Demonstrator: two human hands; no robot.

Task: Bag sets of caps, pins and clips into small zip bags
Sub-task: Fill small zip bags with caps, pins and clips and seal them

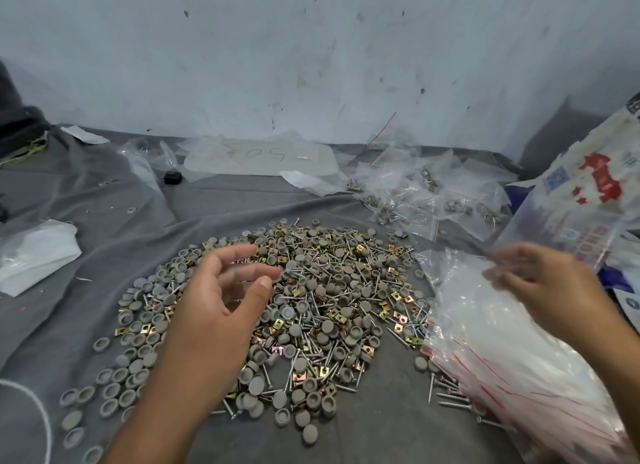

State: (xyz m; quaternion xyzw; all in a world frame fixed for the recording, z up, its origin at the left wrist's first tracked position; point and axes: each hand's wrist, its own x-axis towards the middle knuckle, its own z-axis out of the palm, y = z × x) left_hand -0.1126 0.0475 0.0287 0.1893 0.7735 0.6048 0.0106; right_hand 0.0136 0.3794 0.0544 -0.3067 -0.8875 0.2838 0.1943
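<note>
A wide pile [322,290] of grey round caps, silver pins and gold square clips lies mixed on the grey cloth [104,203]. My left hand [214,307] hovers over the pile's left half, fingers loosely curved and apart, holding nothing. To the right, my right hand [550,287] is raised and blurred. Its curled fingers pinch the lower edge of a small clear zip bag [561,228]. Under that hand lies a thick stack of empty red-striped zip bags [502,342]. I cannot see anything inside the held bag.
Filled small bags [415,203] are heaped at the back right. A printed white sack [595,179] leans at the right edge. Crumpled white plastic [34,255] lies left, a small black object [172,178] and a marked clear sheet [256,158] by the wall.
</note>
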